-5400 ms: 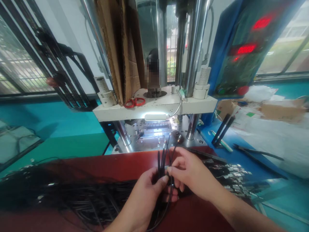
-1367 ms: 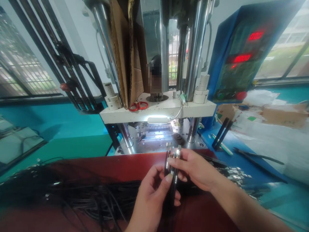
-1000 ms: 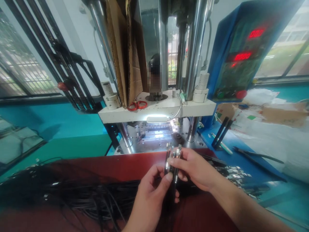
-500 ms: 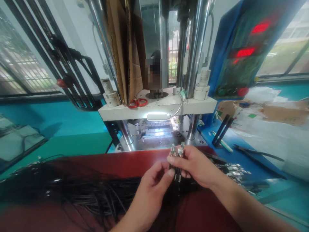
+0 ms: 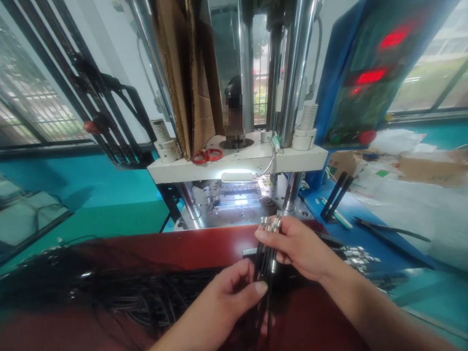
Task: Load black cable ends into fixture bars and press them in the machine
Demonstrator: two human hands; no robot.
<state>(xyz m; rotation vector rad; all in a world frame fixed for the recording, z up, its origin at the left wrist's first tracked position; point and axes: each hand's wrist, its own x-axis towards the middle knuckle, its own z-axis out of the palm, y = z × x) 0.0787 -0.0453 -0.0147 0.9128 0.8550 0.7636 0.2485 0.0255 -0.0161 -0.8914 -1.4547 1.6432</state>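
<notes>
My right hand (image 5: 294, 243) pinches a small bunch of black cables (image 5: 262, 265) just below their silvery metal connectors (image 5: 266, 224), which stick up past the thumb. Lower down, my left hand (image 5: 234, 295) is closed on the same cables, its thumb lying across them; its fingertips are partly hidden behind. A silvery end piece (image 5: 249, 253) pokes out to the left of the bunch. On the dark red surface (image 5: 146, 251) to the left lies a big heap of black cables (image 5: 157, 297).
Ahead stands a press with a lit metal bed (image 5: 237, 202), a white plate (image 5: 234, 163) and red-handled scissors (image 5: 207, 155) on it. More cable ends (image 5: 360, 258) lie at right, near pliers (image 5: 391, 229) on a blue surface. A blue control box (image 5: 338, 78) stands at right.
My left hand has slid down and slightly left along the cables, showing more of their black length. My right hand stays almost in place, still gripping near the connectors.
</notes>
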